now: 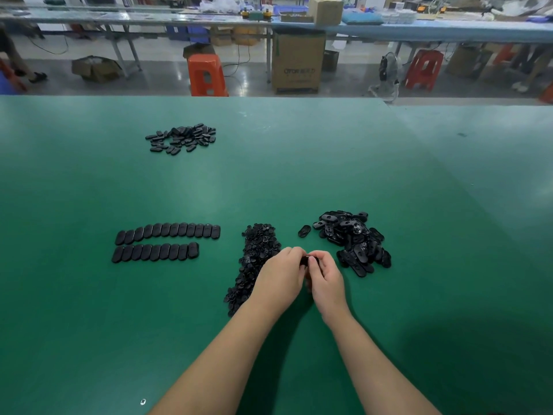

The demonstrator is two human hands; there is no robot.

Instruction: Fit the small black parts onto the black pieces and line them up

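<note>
My left hand (279, 277) and my right hand (324, 278) meet over the green table (269, 175), fingers curled round one black oval piece (305, 260), mostly hidden between them. A long heap of small black parts (254, 259) lies just left of my left hand. To the right sits a pile of black oval pieces (353, 241), with one loose oval piece (304, 230) beside it. At the left, two neat rows of oval pieces (167, 241) lie side by side.
Another loose pile of black pieces (182, 138) lies far back on the left of the table. Beyond the table's far edge are an orange stool (206, 74), a cardboard box (297, 61) and long workbenches.
</note>
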